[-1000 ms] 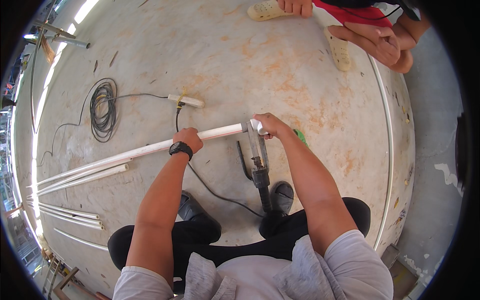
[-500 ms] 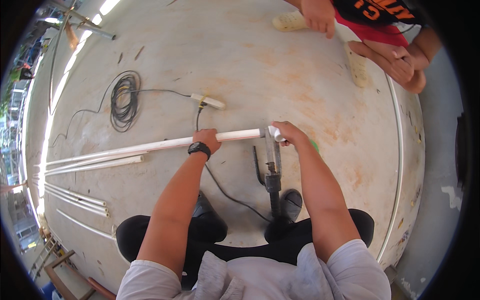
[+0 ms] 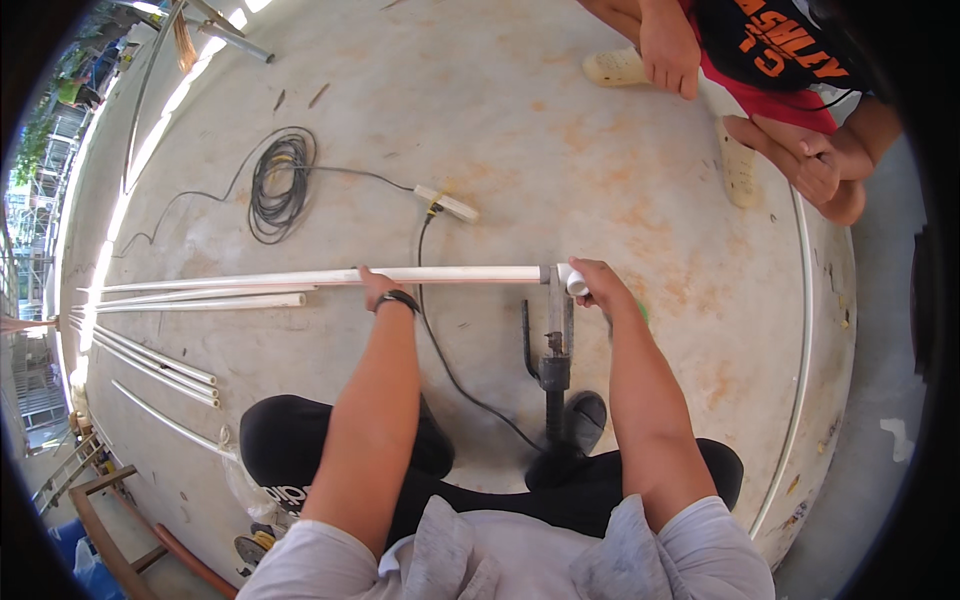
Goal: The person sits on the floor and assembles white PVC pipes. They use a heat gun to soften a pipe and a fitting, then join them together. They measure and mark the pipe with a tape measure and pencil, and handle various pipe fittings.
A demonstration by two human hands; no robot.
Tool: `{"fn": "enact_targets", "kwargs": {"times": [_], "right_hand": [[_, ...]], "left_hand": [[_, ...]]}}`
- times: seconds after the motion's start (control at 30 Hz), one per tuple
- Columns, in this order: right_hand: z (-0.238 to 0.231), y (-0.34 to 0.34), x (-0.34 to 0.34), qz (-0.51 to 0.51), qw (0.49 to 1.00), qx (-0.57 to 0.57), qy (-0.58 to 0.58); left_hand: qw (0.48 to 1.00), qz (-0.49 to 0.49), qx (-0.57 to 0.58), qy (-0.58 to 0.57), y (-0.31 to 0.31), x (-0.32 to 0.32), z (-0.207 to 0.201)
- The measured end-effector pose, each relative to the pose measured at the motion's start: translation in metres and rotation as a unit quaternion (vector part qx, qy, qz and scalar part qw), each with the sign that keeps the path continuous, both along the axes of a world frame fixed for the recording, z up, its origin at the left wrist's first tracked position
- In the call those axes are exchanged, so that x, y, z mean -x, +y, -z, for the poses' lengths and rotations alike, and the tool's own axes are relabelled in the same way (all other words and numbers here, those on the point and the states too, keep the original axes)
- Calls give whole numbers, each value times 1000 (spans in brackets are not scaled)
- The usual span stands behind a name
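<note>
From my head camera, I look down on a pale concrete floor (image 3: 480,120) with wide bare room beyond my work, out to a coil of dark cable (image 3: 278,190) and a white power strip (image 3: 446,203). The floor meets a grey wall (image 3: 880,470) on my right; on my left a bright strip of light (image 3: 108,250) runs along its far side. At upper right a co-worker's hand (image 3: 669,55) and cream clog (image 3: 740,165) are near, yet apart from my work. On my left, loose white pipes (image 3: 250,302) lie close to the one I hold, so there is less room there.

My long white pipe (image 3: 470,273) lies straight across in front of me, its long axis almost level from left to right, the near end pointing right into a grey socket (image 3: 546,274) on the flat plate of a black heating tool (image 3: 554,374). My left hand (image 3: 380,288) is wrapped around the pipe well back from that end. My right hand (image 3: 597,283) is closed on a white fitting (image 3: 577,285) at the plate's other side, its round opening turned towards me.

The pipe is smooth and glossy, with a thin reddish line along its length. The fitting is short, thick and plain white. The tool's dark handle comes down beside my right sandal (image 3: 585,418).
</note>
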State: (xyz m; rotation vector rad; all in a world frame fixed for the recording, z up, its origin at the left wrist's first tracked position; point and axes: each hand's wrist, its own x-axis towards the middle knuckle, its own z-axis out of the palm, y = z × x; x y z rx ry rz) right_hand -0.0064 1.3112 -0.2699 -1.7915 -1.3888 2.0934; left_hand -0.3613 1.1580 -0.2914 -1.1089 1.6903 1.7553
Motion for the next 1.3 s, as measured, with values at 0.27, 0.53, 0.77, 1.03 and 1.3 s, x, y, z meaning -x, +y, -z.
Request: {"fn": "enact_targets", "kwargs": {"times": [0.27, 0.53, 0.77, 1.03, 1.3], "right_hand": [[10, -9, -7, -5, 999, -27, 28], [9, -13, -3, -26, 997, -73, -9], [6, -13, -2, -44, 996, -81, -13], [4, -15, -3, -35, 996, -87, -11], [6, -13, -2, -32, 997, -75, 5]], "left_hand": [[995, -6, -99, -19, 5, 54, 32], [999, 6, 49, -7, 18, 46, 35], [998, -39, 58, 9, 25, 29, 5], [999, -17, 43, -1, 23, 32, 3], [1000, -15, -2, 15, 19, 26, 5]]}}
